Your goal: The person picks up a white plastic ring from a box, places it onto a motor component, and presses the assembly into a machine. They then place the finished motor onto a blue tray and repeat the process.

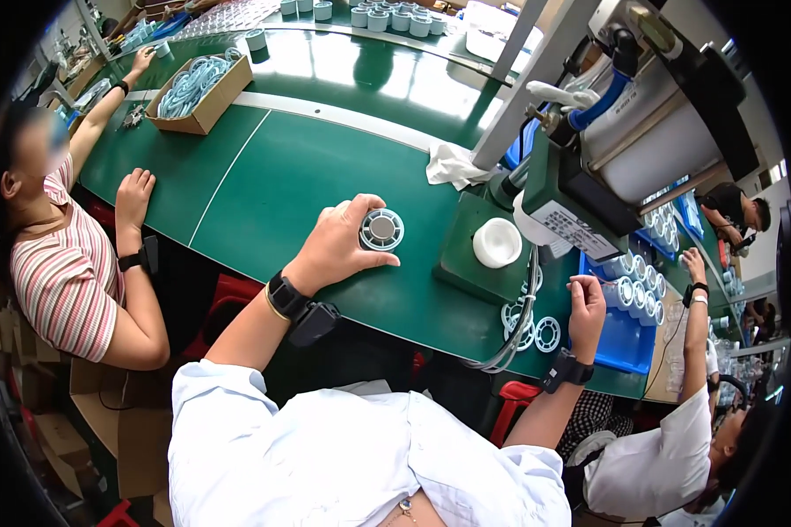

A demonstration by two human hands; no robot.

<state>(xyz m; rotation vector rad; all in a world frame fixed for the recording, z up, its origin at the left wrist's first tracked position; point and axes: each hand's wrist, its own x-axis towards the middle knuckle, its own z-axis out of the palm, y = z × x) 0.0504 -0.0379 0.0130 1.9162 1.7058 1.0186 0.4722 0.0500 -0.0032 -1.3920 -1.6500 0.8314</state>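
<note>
A machine point(580, 180) with a large cylinder stands at the right of the green worktop point(264, 211), above a green block point(461, 259) carrying a white round cup point(497, 244). This block sits between the two hands, with grey cables point(526, 321) running down its right side and loose slotted rings point(547, 335) lying close by. A blue tray point(622, 347) holds pale cylinders point(639, 288) farther right; a white cloth point(451, 165) lies behind the block. The left hand point(350, 239), arm extended forward, grips a round slotted piece point(382, 229) between thumb and fingers over the worktop, left of the block. The right hand point(586, 309) is raised beside the tray, fingers curled; whether it holds anything, I cannot tell.
</note>
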